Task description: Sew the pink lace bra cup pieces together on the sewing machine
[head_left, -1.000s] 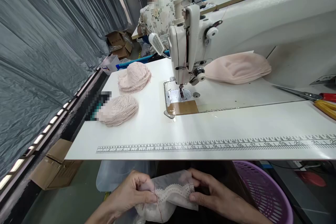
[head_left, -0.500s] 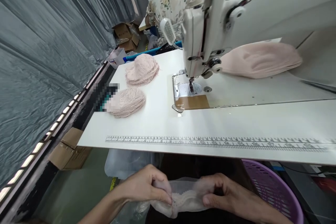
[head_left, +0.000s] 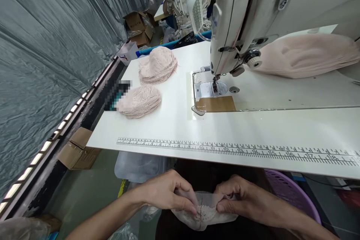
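The left hand [head_left: 168,193] and right hand [head_left: 242,197] pinch a sheer, lace-trimmed fabric piece [head_left: 205,215] between them, in front of the bench [head_left: 165,129]. A rear lace stack [head_left: 159,65] and a nearer lace stack [head_left: 140,101] lie left of the sewing machine [head_left: 227,26].

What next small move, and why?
Probably ease the right grip slightly outward, keeping the left grip in place. Both pinch the sheer fabric, its lower edge dips between them, and a dark line crosses it there; a flatter span would likely make that line easier to see.
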